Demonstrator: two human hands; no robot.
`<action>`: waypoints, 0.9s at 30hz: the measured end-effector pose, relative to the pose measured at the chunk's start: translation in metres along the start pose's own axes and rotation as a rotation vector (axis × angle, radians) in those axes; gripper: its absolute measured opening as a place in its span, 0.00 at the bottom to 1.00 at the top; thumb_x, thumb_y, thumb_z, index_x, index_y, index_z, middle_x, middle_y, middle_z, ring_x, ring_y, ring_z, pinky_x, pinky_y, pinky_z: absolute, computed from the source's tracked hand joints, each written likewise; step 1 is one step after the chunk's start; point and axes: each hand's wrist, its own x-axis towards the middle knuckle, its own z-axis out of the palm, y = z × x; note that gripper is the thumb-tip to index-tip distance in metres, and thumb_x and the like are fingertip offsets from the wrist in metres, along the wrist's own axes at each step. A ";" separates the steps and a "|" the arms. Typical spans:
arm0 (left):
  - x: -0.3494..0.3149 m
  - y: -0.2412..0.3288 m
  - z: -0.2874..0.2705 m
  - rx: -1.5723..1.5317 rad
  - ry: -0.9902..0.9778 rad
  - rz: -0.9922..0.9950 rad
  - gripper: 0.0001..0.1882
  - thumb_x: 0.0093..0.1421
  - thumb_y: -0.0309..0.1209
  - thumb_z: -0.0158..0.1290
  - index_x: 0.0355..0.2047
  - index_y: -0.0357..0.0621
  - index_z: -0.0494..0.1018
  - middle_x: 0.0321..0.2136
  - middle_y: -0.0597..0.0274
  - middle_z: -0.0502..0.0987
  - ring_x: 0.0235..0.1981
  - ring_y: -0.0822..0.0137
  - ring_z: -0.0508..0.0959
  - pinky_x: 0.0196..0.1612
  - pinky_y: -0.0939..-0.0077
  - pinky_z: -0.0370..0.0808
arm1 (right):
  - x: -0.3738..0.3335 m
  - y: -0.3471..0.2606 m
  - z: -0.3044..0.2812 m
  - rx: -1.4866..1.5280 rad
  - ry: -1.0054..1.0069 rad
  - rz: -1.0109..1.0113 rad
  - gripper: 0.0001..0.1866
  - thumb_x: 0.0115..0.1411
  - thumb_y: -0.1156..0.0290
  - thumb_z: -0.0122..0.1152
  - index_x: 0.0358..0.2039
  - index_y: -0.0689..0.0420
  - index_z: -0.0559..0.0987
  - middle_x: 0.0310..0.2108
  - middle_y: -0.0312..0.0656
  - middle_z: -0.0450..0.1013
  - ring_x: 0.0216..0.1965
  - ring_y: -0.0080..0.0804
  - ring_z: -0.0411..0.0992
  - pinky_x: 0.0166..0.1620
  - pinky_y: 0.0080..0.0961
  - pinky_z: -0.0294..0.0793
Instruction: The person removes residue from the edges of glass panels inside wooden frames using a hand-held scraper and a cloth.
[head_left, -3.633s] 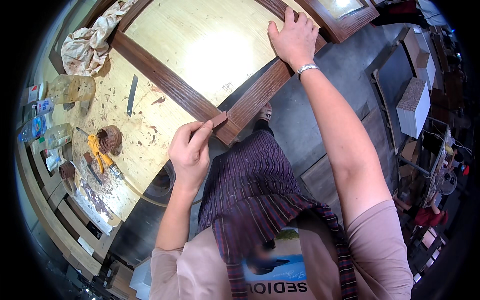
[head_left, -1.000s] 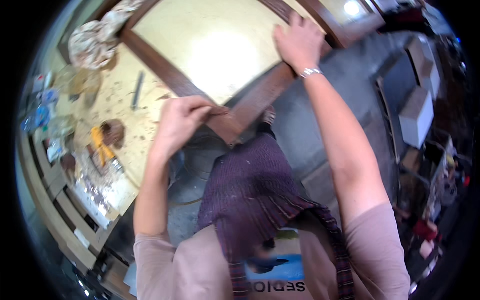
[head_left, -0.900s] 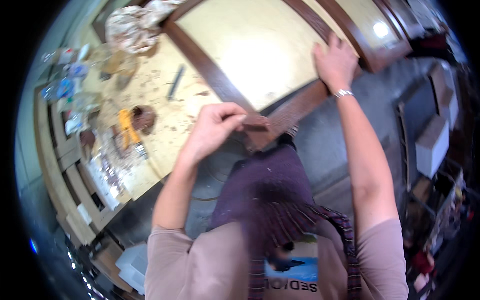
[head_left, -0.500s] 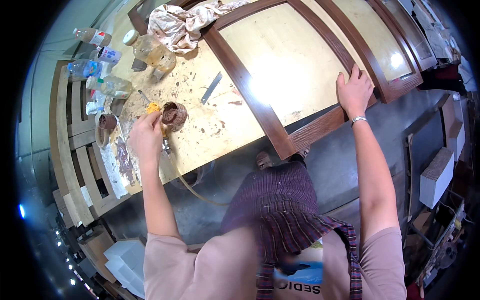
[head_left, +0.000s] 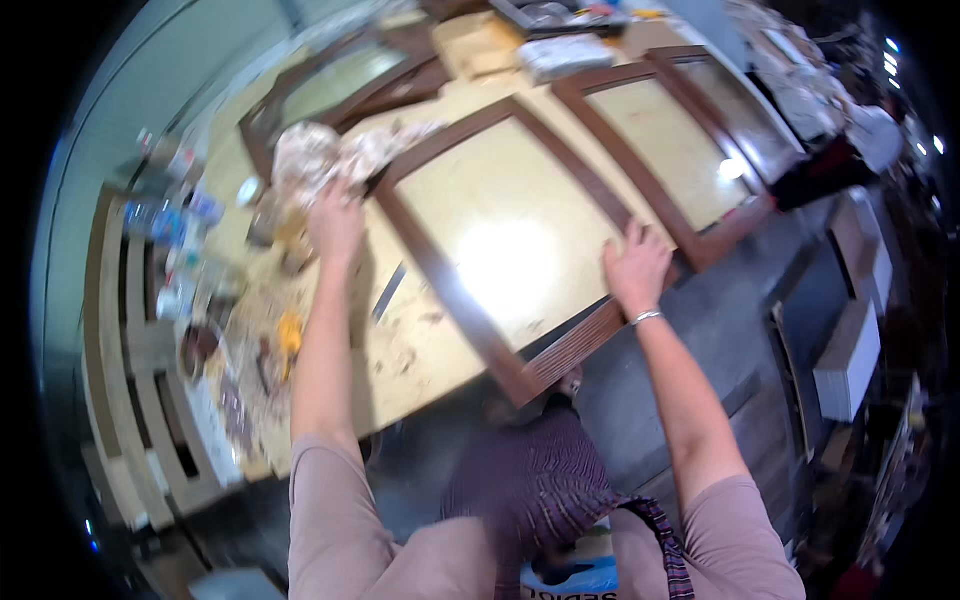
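My left hand (head_left: 337,225) reaches over the table to a crumpled, brown-stained white rag (head_left: 308,160). Its fingers meet the rag's near edge, but blur hides whether they grip it. My right hand (head_left: 638,268) lies with fingers spread on the near right corner of a brown wooden frame (head_left: 430,257). This frame rests on the table, its near rail (head_left: 575,345) jutting past the edge. Beside my left forearm is a yellow tool (head_left: 290,335), partly hidden. A flat metal strip (head_left: 389,291) lies between that forearm and the frame.
Several bottles, one a blue-labelled plastic bottle (head_left: 155,220), stand at the left. Near them is a brown-stained cup (head_left: 200,345). Another brown frame (head_left: 690,235) lies to the right, and one more (head_left: 350,85) at the far left. A person (head_left: 870,140) stands at the far right.
My left hand has left the yellow tool by the brown paste pot and moved away from me to the rag. My right hand stays on the frame's corner. The view has shifted.
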 end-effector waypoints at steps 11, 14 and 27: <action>0.079 -0.039 0.104 0.111 -0.191 -0.236 0.24 0.55 0.31 0.57 0.52 0.39 0.70 0.45 0.43 0.76 0.46 0.44 0.76 0.49 0.57 0.71 | 0.001 0.016 -0.010 0.174 0.065 0.012 0.35 0.57 0.52 0.56 0.57 0.65 0.66 0.51 0.57 0.65 0.54 0.51 0.61 0.58 0.46 0.57; 0.111 -0.097 0.103 -0.237 0.030 -0.250 0.13 0.55 0.25 0.51 0.41 0.35 0.77 0.34 0.46 0.79 0.36 0.53 0.78 0.42 0.64 0.72 | 0.000 0.002 -0.020 0.194 0.069 -0.003 0.34 0.56 0.53 0.57 0.57 0.65 0.67 0.51 0.57 0.65 0.54 0.51 0.61 0.59 0.45 0.56; -0.003 0.039 -0.036 -0.316 -0.362 0.655 0.14 0.50 0.22 0.46 0.38 0.38 0.72 0.35 0.53 0.73 0.36 0.57 0.72 0.42 0.65 0.69 | -0.015 0.015 -0.036 0.475 0.109 0.100 0.35 0.53 0.62 0.62 0.58 0.63 0.64 0.57 0.58 0.58 0.59 0.53 0.56 0.62 0.46 0.52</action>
